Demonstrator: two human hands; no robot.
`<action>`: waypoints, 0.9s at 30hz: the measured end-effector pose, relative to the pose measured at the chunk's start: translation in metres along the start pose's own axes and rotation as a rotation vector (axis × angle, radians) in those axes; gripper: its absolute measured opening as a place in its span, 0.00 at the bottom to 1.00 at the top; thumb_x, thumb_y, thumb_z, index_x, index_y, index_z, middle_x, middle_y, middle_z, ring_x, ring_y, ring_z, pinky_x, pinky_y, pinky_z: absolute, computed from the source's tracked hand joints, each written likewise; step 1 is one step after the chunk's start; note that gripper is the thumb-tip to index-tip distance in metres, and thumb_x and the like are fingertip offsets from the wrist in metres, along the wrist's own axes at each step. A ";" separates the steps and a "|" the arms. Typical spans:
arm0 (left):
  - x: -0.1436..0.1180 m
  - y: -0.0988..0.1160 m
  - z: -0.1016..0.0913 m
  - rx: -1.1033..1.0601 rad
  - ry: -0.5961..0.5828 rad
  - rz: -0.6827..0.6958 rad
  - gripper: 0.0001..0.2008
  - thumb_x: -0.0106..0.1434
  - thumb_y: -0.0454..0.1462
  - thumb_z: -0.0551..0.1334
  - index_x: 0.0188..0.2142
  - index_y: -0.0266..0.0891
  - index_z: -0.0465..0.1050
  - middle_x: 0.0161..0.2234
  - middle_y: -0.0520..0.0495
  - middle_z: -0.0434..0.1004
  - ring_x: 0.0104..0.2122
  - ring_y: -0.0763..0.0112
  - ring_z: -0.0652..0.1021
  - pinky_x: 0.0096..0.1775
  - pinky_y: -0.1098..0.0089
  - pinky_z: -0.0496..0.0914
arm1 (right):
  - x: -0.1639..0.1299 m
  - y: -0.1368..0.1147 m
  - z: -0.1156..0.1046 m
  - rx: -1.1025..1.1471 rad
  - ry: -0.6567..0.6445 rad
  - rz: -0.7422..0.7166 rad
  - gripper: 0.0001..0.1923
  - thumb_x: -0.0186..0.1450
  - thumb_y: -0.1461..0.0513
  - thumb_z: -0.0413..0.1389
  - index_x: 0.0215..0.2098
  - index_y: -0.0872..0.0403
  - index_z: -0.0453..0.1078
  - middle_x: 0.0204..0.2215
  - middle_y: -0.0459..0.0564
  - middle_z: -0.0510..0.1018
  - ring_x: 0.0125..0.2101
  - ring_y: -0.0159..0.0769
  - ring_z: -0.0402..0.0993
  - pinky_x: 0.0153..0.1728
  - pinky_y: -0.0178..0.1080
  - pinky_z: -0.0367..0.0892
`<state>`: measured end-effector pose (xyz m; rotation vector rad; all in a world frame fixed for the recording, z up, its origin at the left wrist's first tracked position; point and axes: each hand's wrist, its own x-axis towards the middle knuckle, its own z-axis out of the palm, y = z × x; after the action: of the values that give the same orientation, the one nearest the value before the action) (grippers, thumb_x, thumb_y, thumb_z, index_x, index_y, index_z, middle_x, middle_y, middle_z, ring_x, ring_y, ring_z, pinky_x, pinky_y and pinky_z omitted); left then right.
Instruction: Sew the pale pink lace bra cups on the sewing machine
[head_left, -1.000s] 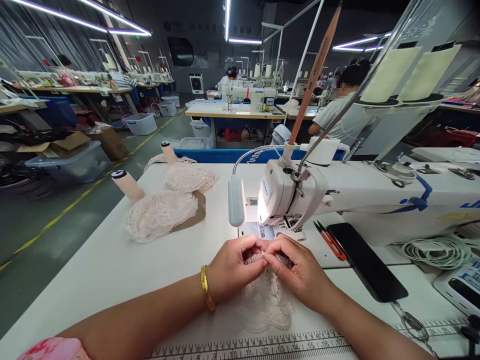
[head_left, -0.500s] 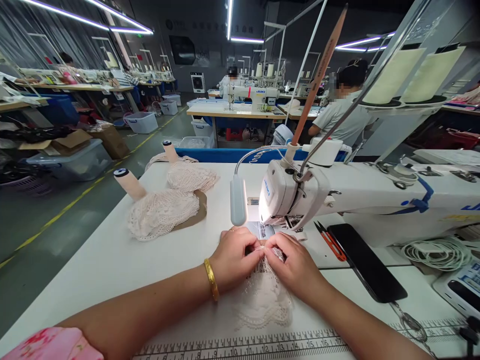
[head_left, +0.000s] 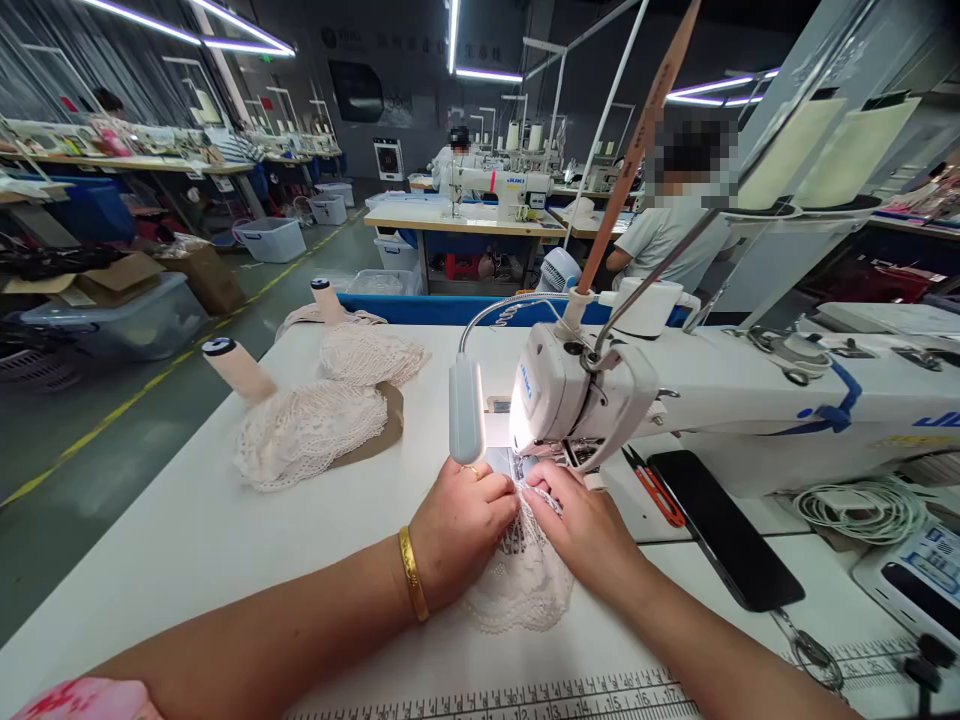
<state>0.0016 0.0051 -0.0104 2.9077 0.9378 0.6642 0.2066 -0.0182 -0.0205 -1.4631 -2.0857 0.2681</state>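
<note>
Head view, frame centre: left hand (head_left: 457, 525) and right hand (head_left: 581, 525) together, pinching pale pink lace piece (head_left: 521, 585) flat; best fed level beneath white sewing machine (head_left: 585, 395).

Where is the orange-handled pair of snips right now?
In the head view, the orange-handled snips lie on the white table, just right of the right hand, between the sewing machine head and the black phone.

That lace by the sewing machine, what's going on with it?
A person's left hand and right hand pinch a piece of pale lace flat on the white table, its front edge right at the lit needle area of the sewing machine. More lace pieces lie further left, and orange snips lie to the right.
</note>
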 end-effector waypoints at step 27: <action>0.002 -0.010 -0.005 -0.081 -0.009 -0.002 0.06 0.72 0.34 0.59 0.44 0.38 0.74 0.48 0.45 0.83 0.45 0.57 0.80 0.48 0.55 0.63 | -0.003 0.003 -0.003 -0.263 0.130 -0.172 0.19 0.69 0.71 0.48 0.42 0.49 0.79 0.41 0.49 0.83 0.24 0.35 0.66 0.27 0.39 0.57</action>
<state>-0.0044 0.0135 -0.0060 2.8361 0.8915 0.6715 0.2113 -0.0202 -0.0201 -1.3921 -2.1851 -0.1702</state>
